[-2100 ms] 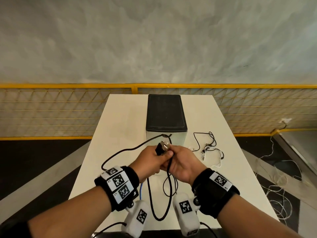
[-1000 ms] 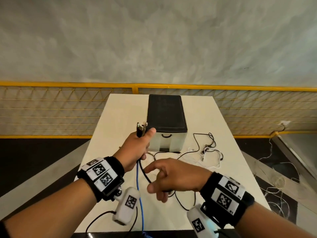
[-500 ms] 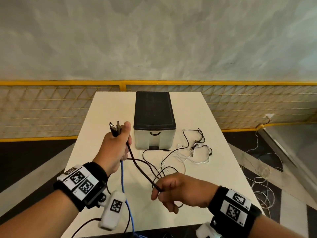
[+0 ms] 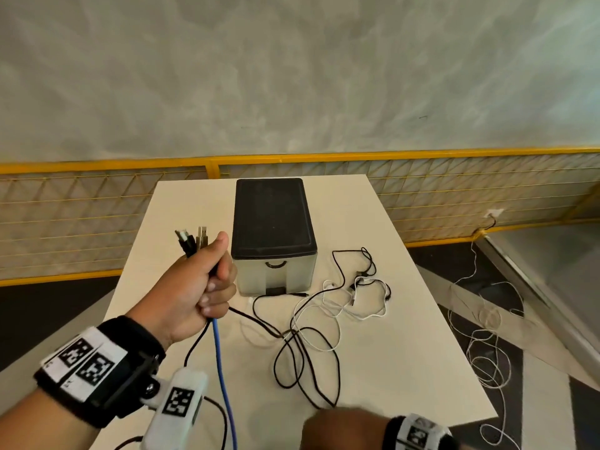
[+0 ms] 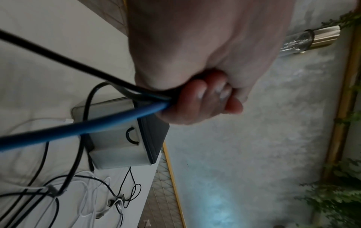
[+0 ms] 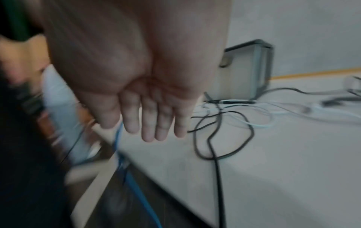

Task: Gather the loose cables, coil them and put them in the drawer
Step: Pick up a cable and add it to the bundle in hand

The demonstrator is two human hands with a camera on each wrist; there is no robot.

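Observation:
My left hand (image 4: 207, 280) is raised over the white table (image 4: 406, 368) and grips a bundle of cable ends, the plugs (image 4: 192, 240) sticking up above the fist. A blue cable (image 4: 222, 368) and black cables (image 4: 292, 345) hang from it; the left wrist view shows the fingers (image 5: 203, 100) curled round the blue cable (image 5: 82, 128) and black strands. My right hand (image 4: 337, 428) is low at the table's near edge, blurred; in the right wrist view its fingers (image 6: 152, 118) are straight and hold nothing. The small drawer box (image 4: 274, 235) with a black top stands shut.
White and thin black cables (image 4: 357, 290) lie tangled on the table right of the drawer box. A yellow mesh railing (image 4: 97, 216) runs behind the table. More white cord (image 4: 487, 352) lies on the floor to the right.
My right hand has let go of the black cable and dropped toward the table's near edge. The left hand keeps the plug bundle raised; the cable slack now lies on the table.

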